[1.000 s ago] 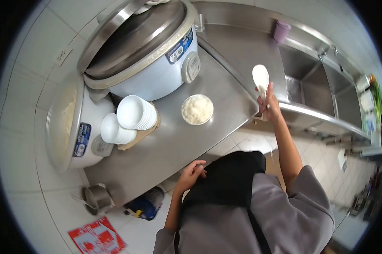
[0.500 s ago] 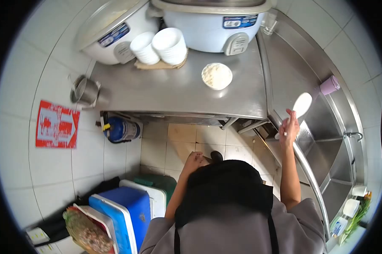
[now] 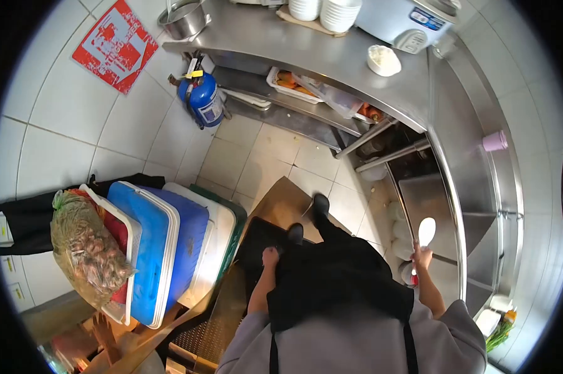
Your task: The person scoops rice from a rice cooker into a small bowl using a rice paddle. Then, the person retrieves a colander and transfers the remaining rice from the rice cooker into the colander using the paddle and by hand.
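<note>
White plastic, by its look, is the material of the rice paddle (image 3: 426,232) in the right grip (image 3: 422,257). Fingers are wrapped around the handle; no gap is visible between hand and tool. The handle's lower end cannot be told from the clutter behind it.

Long axis: blade foremost, pointing away from the body and leaning slightly to the person's right. The paddle is wholly on the right side; the left grip (image 3: 270,256) is well apart from it, beside the black apron (image 3: 337,290). Its fingers appear folded in; no object is seen there, but the palm is hidden.

Just beyond the right grip, on its outer side, runs the metal sink rim (image 3: 454,193). Whether the paddle touches it cannot be determined.

Farther out, the bowl of rice (image 3: 384,60) rests on the steel worktop (image 3: 262,38), ahead of the right grip and somewhat to its left. The blade's line therefore passes to the right of the bowl. Of the two, the right grip appears nearer the bowl. Behind the bowl stands the rice cooker (image 3: 387,22); stacked bowls (image 3: 340,15) stand to the left.
</note>
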{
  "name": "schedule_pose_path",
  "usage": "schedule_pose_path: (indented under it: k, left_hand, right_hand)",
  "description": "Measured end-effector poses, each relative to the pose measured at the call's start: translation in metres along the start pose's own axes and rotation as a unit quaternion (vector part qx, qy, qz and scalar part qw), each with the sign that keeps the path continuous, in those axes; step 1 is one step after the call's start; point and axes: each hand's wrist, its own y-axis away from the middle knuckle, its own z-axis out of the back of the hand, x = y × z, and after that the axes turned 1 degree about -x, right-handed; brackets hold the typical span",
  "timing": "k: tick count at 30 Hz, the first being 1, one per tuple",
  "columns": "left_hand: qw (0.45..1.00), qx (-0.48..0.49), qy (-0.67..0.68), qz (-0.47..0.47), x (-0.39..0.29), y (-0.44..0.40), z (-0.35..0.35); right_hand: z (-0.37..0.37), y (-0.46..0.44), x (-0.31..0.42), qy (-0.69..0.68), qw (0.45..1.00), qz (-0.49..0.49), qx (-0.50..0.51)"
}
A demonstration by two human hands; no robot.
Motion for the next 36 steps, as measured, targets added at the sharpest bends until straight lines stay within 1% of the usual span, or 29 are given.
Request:
schedule_pose_path:
  k: [1, 3, 5, 6, 8, 9, 10, 11, 12, 13, 14, 15, 16, 17, 18, 19, 22, 23, 24, 25, 26, 27, 29, 30, 32, 33, 34, 35, 36]
  left_hand:
    - [0.996, 0.0, -0.089, 0.019, 0.01, 0.007, 0.007]
    - [0.992, 0.052, -0.104, 0.048, 0.008, 0.014, 0.018]
    - [0.997, 0.058, -0.048, 0.007, 0.002, 0.004, 0.008]
    - [0.998, 0.062, -0.018, -0.006, 0.0, -0.001, 0.002]
    - [0.986, 0.099, -0.065, -0.121, -0.02, -0.023, -0.01]
    - [0.977, 0.117, -0.074, -0.162, -0.041, -0.018, -0.008]
    - [0.97, 0.077, -0.108, -0.203, -0.054, -0.026, -0.018]
    - [0.945, 0.112, -0.169, -0.257, -0.075, -0.024, -0.016]
    - [0.929, 0.128, -0.202, -0.282, -0.098, -0.022, -0.02]
    - [0.926, 0.111, -0.198, -0.301, -0.117, -0.013, -0.029]
    - [0.929, 0.128, -0.159, -0.31, -0.129, -0.01, -0.041]
    - [0.919, 0.099, -0.181, -0.336, -0.151, 0.009, -0.05]
    - [0.915, 0.1, -0.185, -0.343, -0.165, 0.019, -0.064]
    - [0.912, 0.101, -0.186, -0.351, -0.179, 0.026, -0.08]
    - [0.91, 0.103, -0.184, -0.356, -0.191, 0.036, -0.096]
    - [0.897, 0.08, -0.219, -0.375, -0.205, 0.061, -0.104]
    - [0.944, 0.204, -0.086, -0.244, -0.189, 0.028, -0.158]
    - [0.95, 0.22, -0.047, -0.214, -0.19, 0.032, -0.161]
    - [0.957, 0.21, 0.003, -0.197, -0.198, 0.045, -0.154]
    - [0.962, 0.199, 0.049, -0.179, -0.204, 0.058, -0.143]
    - [0.965, 0.189, 0.091, -0.156, -0.201, 0.066, -0.134]
    - [0.968, 0.181, 0.118, -0.131, -0.193, 0.062, -0.131]
    - [0.966, 0.167, 0.171, -0.096, -0.184, 0.045, -0.124]
    - [0.965, 0.136, 0.21, -0.075, -0.181, 0.038, -0.124]
    - [0.947, 0.073, 0.303, -0.074, -0.159, 0.017, -0.139]
    - [0.938, 0.081, 0.33, -0.06, -0.149, 0.01, -0.151]
    - [0.928, 0.086, 0.358, -0.047, -0.14, 0.0, -0.163]
    - [0.92, 0.089, 0.381, -0.032, -0.129, -0.005, -0.174]
    - [0.903, 0.11, 0.415, 0.006, -0.128, 0.0, -0.178]
  right_hand:
    - [0.009, 0.008, -0.012, 0.004, 1.0, -0.007, -0.002]
    - [0.021, 0.028, -0.033, 0.002, 1.0, -0.02, -0.011]
    - [0.028, 0.043, -0.048, -0.002, 1.0, -0.026, -0.016]
    - [0.024, 0.042, -0.067, 0.015, 1.0, -0.003, -0.005]
    - [0.018, 0.048, -0.088, 0.014, 0.999, 0.021, 0.037]
    - [0.016, 0.053, -0.1, 0.024, 0.998, 0.015, 0.05]
    - [0.013, 0.056, -0.112, 0.034, 0.997, 0.009, 0.067]
    - [0.012, 0.061, -0.128, 0.048, 0.996, 0.017, 0.071]
    - [0.008, 0.07, -0.146, 0.024, 0.999, 0.025, 0.015]
    - [0.011, 0.08, -0.162, 0.019, 0.999, -0.016, 0.029]
    - [0.016, 0.083, -0.177, 0.015, 0.998, -0.052, 0.041]
    - [0.013, 0.083, -0.208, 0.025, 0.998, -0.048, 0.024]
    - [0.002, 0.083, -0.252, 0.034, 0.999, -0.039, 0.005]
    - [-0.006, 0.09, -0.277, -0.013, 0.998, -0.024, -0.057]
    - [-0.009, 0.098, -0.305, 0.058, 0.996, -0.007, -0.071]
    - [-0.011, 0.105, -0.331, 0.13, 0.988, 0.008, -0.088]
    - [-0.005, 0.111, -0.379, 0.101, 0.988, -0.114, -0.033]
    - [-0.015, 0.102, -0.418, 0.141, 0.985, -0.094, -0.025]
    - [-0.014, 0.096, -0.416, 0.18, 0.981, -0.073, -0.016]
    - [-0.004, 0.076, -0.412, 0.172, 0.983, -0.062, 0.023]
    - [0.023, 0.073, -0.363, 0.169, 0.982, -0.057, 0.066]
    - [0.03, 0.063, -0.315, 0.275, 0.96, -0.005, 0.048]
    - [0.024, 0.018, -0.244, 0.349, 0.926, 0.088, 0.112]
    - [0.012, -0.006, -0.206, 0.384, 0.903, 0.122, 0.151]
    - [-0.043, -0.071, -0.169, 0.458, 0.846, 0.203, 0.181]
    - [-0.068, -0.074, -0.1, 0.447, 0.834, 0.24, 0.215]
    - [-0.109, -0.097, -0.072, 0.505, 0.774, 0.324, 0.203]
    - [-0.151, -0.12, -0.039, 0.533, 0.731, 0.368, 0.213]
    - [-0.201, -0.142, -0.008, 0.524, 0.729, 0.384, 0.217]
